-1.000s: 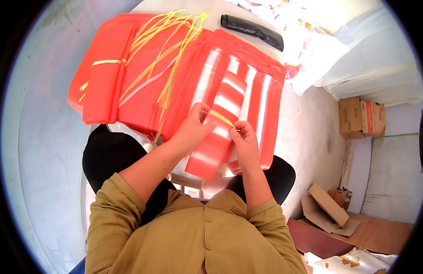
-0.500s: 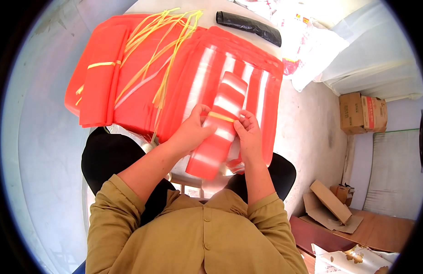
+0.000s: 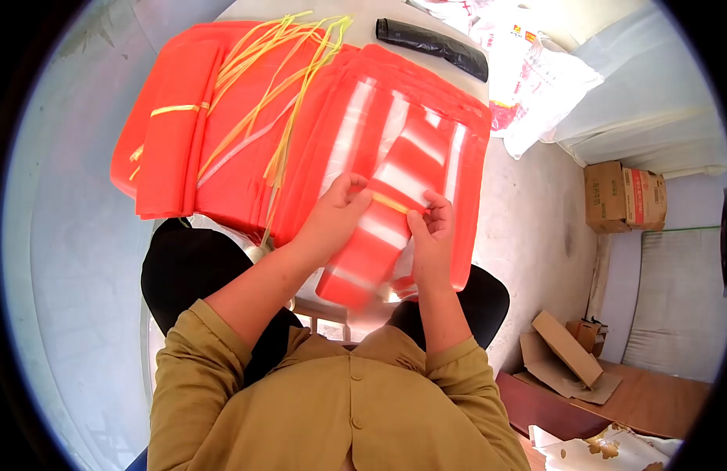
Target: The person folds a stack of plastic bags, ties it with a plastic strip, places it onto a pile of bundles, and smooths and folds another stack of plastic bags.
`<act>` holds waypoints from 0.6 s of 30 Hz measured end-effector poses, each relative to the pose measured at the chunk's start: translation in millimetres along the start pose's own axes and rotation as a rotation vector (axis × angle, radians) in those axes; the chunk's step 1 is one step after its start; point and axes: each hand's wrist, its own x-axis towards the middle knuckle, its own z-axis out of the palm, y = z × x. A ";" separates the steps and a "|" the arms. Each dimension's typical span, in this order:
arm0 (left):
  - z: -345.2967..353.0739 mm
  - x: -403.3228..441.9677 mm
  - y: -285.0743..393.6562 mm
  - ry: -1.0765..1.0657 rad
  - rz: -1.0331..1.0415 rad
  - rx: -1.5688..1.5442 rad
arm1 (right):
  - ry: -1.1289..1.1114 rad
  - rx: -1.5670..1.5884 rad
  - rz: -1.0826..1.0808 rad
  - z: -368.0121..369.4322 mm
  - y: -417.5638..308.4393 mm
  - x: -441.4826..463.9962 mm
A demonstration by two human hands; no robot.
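Note:
Between my hands is a folded bundle of red plastic bags (image 3: 371,239) with pale shiny bands, slanting with its upper end to the right. A yellow tie strip (image 3: 391,202) runs across its middle. My left hand (image 3: 341,212) pinches the bundle's left edge beside the strip. My right hand (image 3: 432,231) grips the right edge, its thumb at the strip's end and its fingers curled. Beneath lies a stack of flat red plastic bags (image 3: 465,188). To the left, loose yellow strips (image 3: 289,94) lie over more red plastic (image 3: 249,149), beside another tied red bundle (image 3: 171,157).
A black plastic roll (image 3: 432,49) lies on the table's far side. White printed bags (image 3: 528,86) are past the far right corner. Cardboard boxes (image 3: 624,196) stand by the right wall, and an opened carton (image 3: 571,357) lies on the brown surface (image 3: 654,396) lower right.
The bundle has tilted, its upper end swinging right. Both hands have shifted slightly right along with it, still holding its edges by the strip.

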 end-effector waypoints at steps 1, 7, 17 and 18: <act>-0.5 1.5 -2.1 0.020 0.088 0.078 | 0.026 -0.013 0.036 2.1 -6.5 -1.7; -5.7 -7.1 1.2 0.136 0.474 0.595 | 0.004 -0.663 -0.398 -20.8 20.4 11.1; -8.3 -28.5 -19.9 -0.158 0.823 1.257 | -0.415 -0.903 -0.620 1.5 12.6 39.3; -10.1 -28.6 -24.9 -0.164 0.806 1.279 | -0.430 -0.937 -0.609 2.9 13.5 41.2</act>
